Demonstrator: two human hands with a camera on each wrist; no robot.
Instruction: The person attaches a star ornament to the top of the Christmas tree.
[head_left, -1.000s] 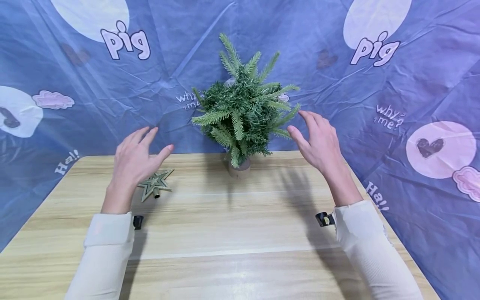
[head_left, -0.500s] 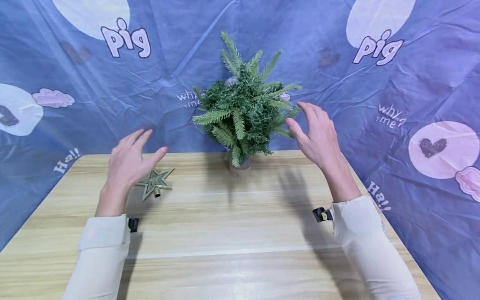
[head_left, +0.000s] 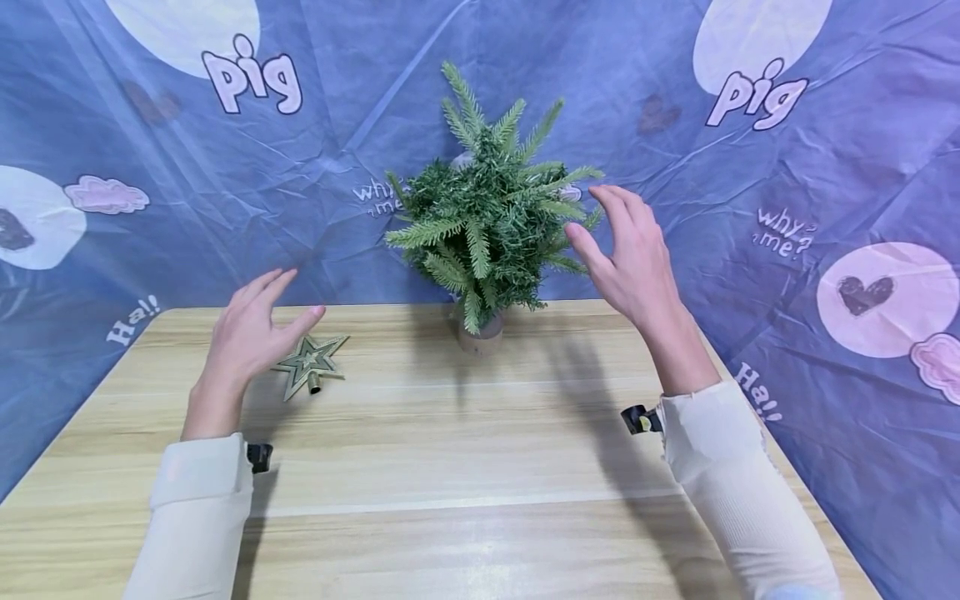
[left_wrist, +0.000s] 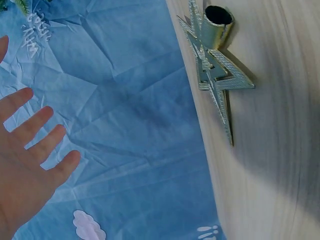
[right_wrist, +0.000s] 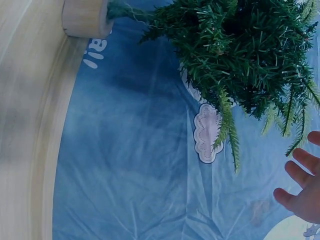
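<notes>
The head view's aimed forward and down over the table (head_left: 480,467), set far enough back that the tree (head_left: 487,225), the star (head_left: 310,362), left hand (head_left: 243,337) and right hand (head_left: 637,258) are all fitted in, cloth (head_left: 337,75) behind. The left wrist view's shot way closer and turned sideways: star up top, left hand cut off by the left edge. The right wrist view's sideways too, pointed at the tree up close. Tree and cloth are shared by all three, though just sprigs are caught in the left wrist corner; the star's shared by head and left wrist.
</notes>
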